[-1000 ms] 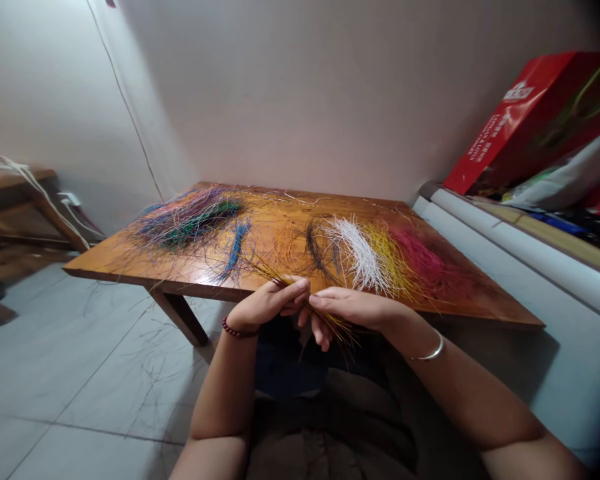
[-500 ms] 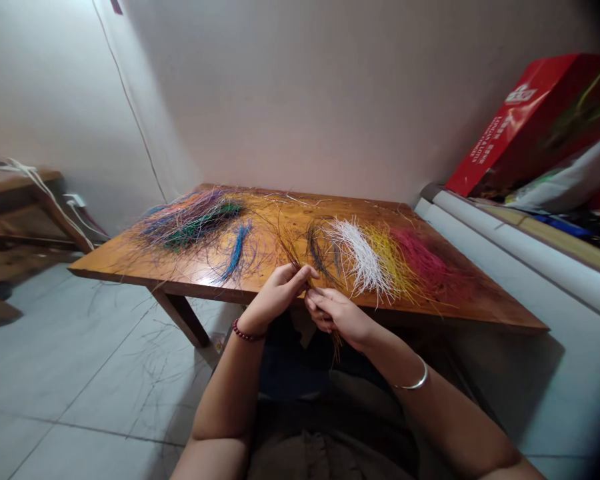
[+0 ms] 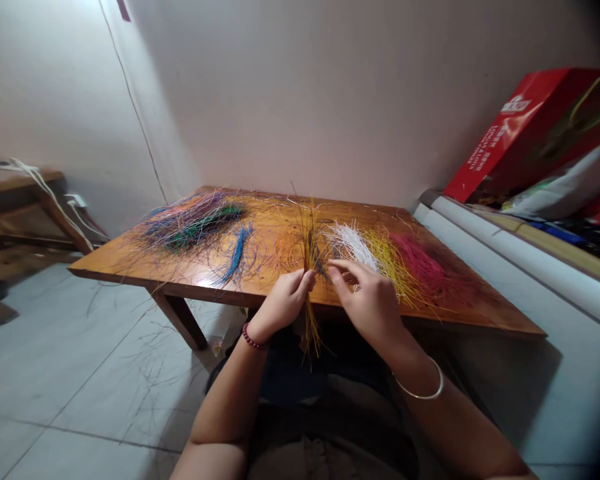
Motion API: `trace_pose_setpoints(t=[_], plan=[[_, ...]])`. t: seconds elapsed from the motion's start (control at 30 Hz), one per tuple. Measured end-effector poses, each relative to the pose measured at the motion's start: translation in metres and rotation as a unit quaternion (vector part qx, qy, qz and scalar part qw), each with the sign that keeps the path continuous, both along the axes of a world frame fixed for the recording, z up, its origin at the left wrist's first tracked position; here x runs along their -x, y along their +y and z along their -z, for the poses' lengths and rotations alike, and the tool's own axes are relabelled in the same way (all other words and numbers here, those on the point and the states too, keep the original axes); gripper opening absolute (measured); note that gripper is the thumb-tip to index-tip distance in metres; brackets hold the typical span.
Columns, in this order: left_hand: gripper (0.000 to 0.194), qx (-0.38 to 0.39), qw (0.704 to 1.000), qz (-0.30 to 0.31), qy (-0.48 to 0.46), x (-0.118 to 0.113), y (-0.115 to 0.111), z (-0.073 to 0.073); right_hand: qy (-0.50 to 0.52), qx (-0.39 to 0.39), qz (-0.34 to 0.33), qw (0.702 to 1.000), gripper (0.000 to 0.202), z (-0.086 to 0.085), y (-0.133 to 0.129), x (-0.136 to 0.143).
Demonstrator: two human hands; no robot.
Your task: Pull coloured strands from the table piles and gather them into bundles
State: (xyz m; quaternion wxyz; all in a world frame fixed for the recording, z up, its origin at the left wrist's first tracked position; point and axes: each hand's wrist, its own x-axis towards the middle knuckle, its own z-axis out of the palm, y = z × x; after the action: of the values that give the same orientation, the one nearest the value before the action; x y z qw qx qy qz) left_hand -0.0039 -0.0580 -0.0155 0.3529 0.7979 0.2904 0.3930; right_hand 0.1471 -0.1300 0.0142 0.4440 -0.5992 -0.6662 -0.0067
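A thin bundle of yellow and brown strands point(image 3: 310, 320) stands roughly upright at the table's front edge, pinched in my left hand point(image 3: 289, 295). Its ends stick out above and below the fist. Just right of it is my right hand point(image 3: 367, 293), thumb and fingers apart, with no strands visible between them. Beyond that hand lie white strands point(image 3: 355, 243), yellow strands point(image 3: 387, 263) and pink strands point(image 3: 420, 260). Dark strands point(image 3: 321, 261) lie behind the held bundle. To the left are a small blue bundle point(image 3: 237, 253) and loose orange strands point(image 3: 286, 248).
The wooden table point(image 3: 260, 293) carries a large multicoloured pile point(image 3: 190, 223) at its left end. At the right are a red box point(image 3: 530, 127) and a long white roll point(image 3: 530, 240). A wooden stool point(image 3: 25, 183) with white cables stands far left.
My right hand has come off the bundle, moved right and opened. The bundle in my left hand now stands more upright and shows more yellow.
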Motion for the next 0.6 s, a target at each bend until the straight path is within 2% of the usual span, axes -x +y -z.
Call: trace_pose_setpoints(t=[0.07,0.13,0.27,0.4,0.47,0.53,0.6], plan=[[0.04,-0.021,0.999,-0.004,0.025,-0.001,-0.001,0.0,-0.04,-0.087,-0.005,0.995,0.027,-0.013,-0.002,-0.004],[0.04,-0.05,0.997,-0.017,0.056,-0.002,-0.003,0.0,-0.086,-0.141,-0.018,0.986,0.027,-0.024,-0.001,-0.005],[0.038,-0.095,0.988,-0.044,0.11,-0.003,-0.006,-0.001,-0.191,-0.175,0.026,0.965,0.033,-0.037,0.011,-0.003],[0.038,-0.11,0.984,-0.048,0.135,-0.003,-0.007,0.0,-0.252,-0.203,0.061,0.944,0.024,-0.038,0.016,0.002],[0.039,-0.108,0.983,-0.048,0.138,-0.003,-0.005,0.001,-0.215,-0.23,0.059,0.947,0.02,-0.041,0.011,0.004],[0.039,-0.1,0.985,-0.047,0.136,-0.002,-0.002,0.003,-0.123,-0.268,0.073,0.953,0.016,-0.049,0.003,0.0],[0.04,-0.088,0.986,-0.047,0.133,-0.001,0.002,0.005,-0.015,-0.328,0.121,0.937,0.017,-0.064,-0.006,-0.013]])
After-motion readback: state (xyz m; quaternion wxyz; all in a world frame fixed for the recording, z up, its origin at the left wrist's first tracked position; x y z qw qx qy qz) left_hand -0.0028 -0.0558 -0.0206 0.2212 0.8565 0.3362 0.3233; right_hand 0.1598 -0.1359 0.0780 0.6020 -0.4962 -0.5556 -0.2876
